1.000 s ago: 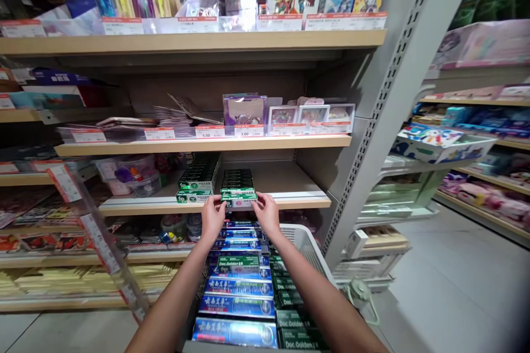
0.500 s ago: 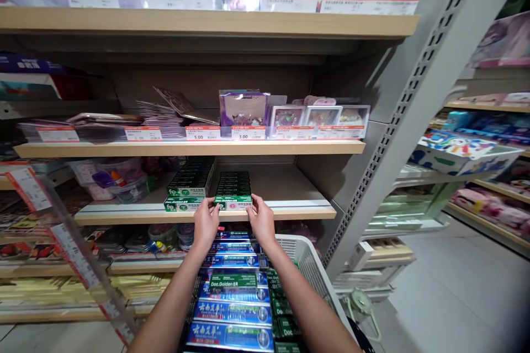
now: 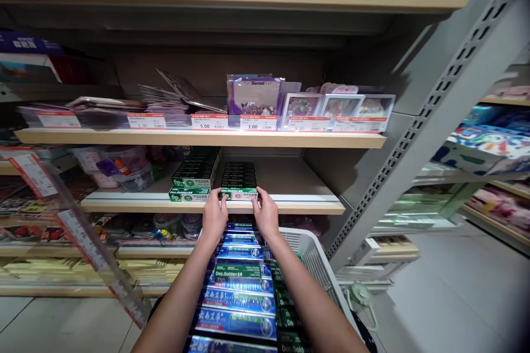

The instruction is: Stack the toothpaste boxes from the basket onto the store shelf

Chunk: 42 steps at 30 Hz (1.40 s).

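Note:
My left hand (image 3: 214,214) and my right hand (image 3: 266,214) pinch the two ends of a green-and-white Doc.Golden toothpaste box (image 3: 239,194). This box sits at the front of a short row of dark green boxes (image 3: 239,172) on the lower shelf (image 3: 298,198). Left of it stands a taller double row of matching boxes (image 3: 191,182). Below my forearms, a light grey basket (image 3: 321,265) holds blue toothpaste boxes (image 3: 236,322) and green ones (image 3: 289,317). One green Doc.Golden box (image 3: 238,272) lies across the blue ones.
Plastic tubs (image 3: 128,168) stand to the left on the same shelf. The shelf above (image 3: 199,139) carries packets and small framed items (image 3: 302,107). A slanted price-tag strip (image 3: 78,240) juts out at left, and a slotted metal upright (image 3: 422,110) rises at right.
The view has moved closer and tilted down, so the upper shelf has mostly left the picture. Both hands stay at the ends of the same front box.

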Each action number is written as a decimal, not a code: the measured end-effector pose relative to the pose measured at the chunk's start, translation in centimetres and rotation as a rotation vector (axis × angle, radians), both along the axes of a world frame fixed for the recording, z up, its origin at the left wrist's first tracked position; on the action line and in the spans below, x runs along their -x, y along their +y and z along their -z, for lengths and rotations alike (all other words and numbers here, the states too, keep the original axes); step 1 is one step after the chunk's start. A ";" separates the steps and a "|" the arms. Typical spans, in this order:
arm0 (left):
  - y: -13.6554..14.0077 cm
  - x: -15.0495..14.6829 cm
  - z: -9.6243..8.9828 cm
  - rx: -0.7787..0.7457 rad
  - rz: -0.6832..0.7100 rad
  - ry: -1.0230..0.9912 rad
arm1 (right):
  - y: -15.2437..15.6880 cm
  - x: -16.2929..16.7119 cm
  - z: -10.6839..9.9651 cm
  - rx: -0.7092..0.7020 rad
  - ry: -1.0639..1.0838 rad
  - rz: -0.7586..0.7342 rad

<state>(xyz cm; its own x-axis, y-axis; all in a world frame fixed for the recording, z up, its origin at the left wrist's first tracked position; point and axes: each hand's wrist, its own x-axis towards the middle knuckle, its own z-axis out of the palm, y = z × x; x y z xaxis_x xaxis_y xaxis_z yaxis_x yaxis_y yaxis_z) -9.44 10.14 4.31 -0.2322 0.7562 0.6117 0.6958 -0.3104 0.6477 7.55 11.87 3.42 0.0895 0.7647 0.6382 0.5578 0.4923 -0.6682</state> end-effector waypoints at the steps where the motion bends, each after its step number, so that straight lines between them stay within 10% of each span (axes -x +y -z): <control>1: -0.1 0.0 0.0 -0.004 0.008 0.010 | 0.0 0.0 0.0 0.001 -0.001 -0.003; 12: -3.0 0.7 -0.2 0.013 0.117 0.140 | -0.9 -0.3 0.6 0.061 0.099 -0.148; 25: -16.8 3.4 4.6 0.195 0.149 -0.118 | -15.4 -3.2 3.8 0.209 0.233 -0.117; 32: -17.8 3.3 8.6 0.342 0.216 -0.205 | -17.1 -2.6 7.1 0.369 0.121 -0.185; 42: -18.0 4.4 9.2 0.453 0.315 -0.277 | -16.9 -3.0 8.2 0.460 0.178 -0.274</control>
<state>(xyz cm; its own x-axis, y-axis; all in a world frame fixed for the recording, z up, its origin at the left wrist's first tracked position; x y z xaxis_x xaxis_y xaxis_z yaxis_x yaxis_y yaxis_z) -13.81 -7.90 -4.90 -0.0594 0.9849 0.1625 0.4020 -0.1254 0.9070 10.51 -5.04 -4.82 -0.0760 0.9711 0.2263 0.3091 0.2387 -0.9206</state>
